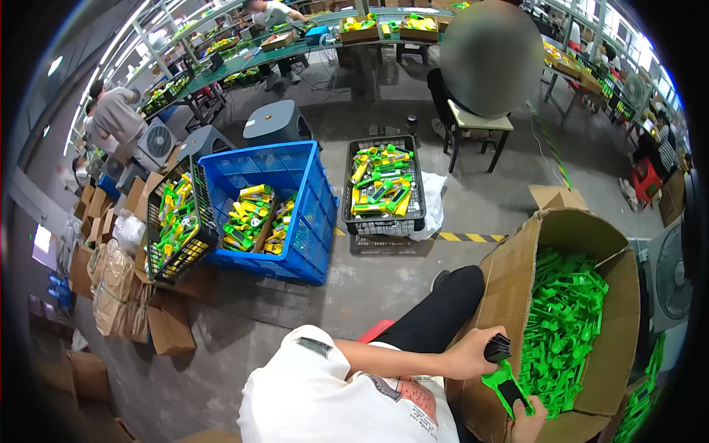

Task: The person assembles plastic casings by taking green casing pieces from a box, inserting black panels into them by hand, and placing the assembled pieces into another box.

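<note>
My left hand (pixel 473 354) is closed around a small stack of thin black rectangular pieces (pixel 498 348). Just below it, my right hand (pixel 529 422) grips a bright green plastic part (pixel 493 379) that has a black rectangular panel on its face, the thumb lying at the panel's lower end. Both hands are close together by the near left side of a big open cardboard box (pixel 502 288). Inside that box lies a heap of similar green plastic parts (pixel 565 325).
A blue plastic crate (pixel 314 221) and a black basket (pixel 193 244) hold yellow-and-green pieces at left. Another black basket (pixel 384 225) of them stands ahead. A grey fan (pixel 673 273) is at right. Other people work along a green table (pixel 273 55).
</note>
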`<action>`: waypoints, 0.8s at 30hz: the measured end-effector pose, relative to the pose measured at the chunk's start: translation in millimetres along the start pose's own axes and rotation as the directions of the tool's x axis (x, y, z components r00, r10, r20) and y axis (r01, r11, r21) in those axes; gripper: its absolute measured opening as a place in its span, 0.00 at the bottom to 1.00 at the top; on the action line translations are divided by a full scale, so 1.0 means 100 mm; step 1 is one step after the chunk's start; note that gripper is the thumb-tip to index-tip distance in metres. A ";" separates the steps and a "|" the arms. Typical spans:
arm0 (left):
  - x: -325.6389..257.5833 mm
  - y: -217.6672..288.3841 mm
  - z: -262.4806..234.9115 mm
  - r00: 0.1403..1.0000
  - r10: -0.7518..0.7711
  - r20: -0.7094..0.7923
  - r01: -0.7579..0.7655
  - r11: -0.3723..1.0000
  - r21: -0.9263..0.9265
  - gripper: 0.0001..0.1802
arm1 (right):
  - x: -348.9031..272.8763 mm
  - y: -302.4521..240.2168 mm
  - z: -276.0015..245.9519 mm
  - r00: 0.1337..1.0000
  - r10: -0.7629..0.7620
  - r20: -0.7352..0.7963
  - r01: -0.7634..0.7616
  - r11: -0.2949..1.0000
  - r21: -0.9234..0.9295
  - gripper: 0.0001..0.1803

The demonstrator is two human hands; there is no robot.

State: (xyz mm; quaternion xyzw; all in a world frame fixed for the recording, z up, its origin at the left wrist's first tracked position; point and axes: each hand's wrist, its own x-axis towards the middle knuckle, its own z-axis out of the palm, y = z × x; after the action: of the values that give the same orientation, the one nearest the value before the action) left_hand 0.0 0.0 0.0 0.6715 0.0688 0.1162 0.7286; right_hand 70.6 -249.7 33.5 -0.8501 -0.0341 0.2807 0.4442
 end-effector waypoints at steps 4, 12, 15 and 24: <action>-0.14 0.01 -0.14 0.999 -0.035 -0.018 0.034 0.996 -0.077 0.16 | -0.38 -0.41 0.21 0.983 -0.180 0.029 0.181 0.983 -0.039 0.09; -0.30 -0.01 -0.19 0.995 -0.095 -0.034 0.091 0.990 -0.111 0.17 | -0.46 -0.40 0.26 0.964 -0.254 0.078 0.252 0.967 0.041 0.04; -0.23 -0.03 -0.17 0.995 -0.101 0.003 0.101 0.990 -0.094 0.18 | -0.45 -0.24 0.25 0.987 -0.158 0.039 0.154 0.984 0.084 0.06; 0.05 0.14 -0.46 0.899 -0.383 -0.212 0.331 0.912 -0.243 0.22 | 0.06 -0.67 0.21 0.920 -0.333 0.207 0.199 0.851 0.485 0.21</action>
State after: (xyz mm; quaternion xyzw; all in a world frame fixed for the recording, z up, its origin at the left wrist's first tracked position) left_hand -8.1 46.3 10.4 0.5496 0.2726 0.0718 0.7865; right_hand 78.1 -191.6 73.4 -0.6598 -0.1492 0.3348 0.6559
